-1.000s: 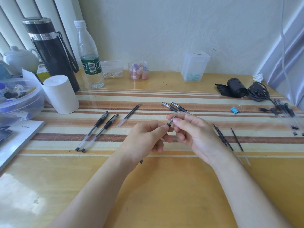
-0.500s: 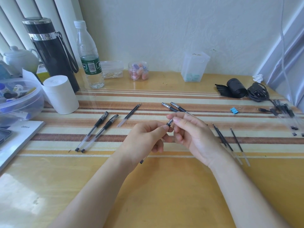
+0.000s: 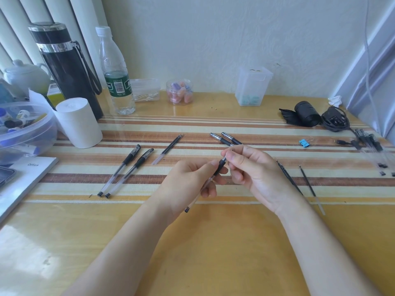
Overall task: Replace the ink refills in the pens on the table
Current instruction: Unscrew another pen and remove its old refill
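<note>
Your left hand (image 3: 188, 180) gripped the pen (image 3: 210, 178) by its barrel while your right hand (image 3: 252, 169) pinched its tip, apparently the metal cone.

Clear pen (image 3: 214, 175) tilted above the table (black grip uppermost), two pens (image 3: 126, 171) lying left

A yellow table (image 3: 213, 242) carries a striped mat (image 3: 192, 129); two capped pens (image 3: 126, 169) lie at nine o'clock, thin refills (image 3: 307, 182), probably, at three.
</note>
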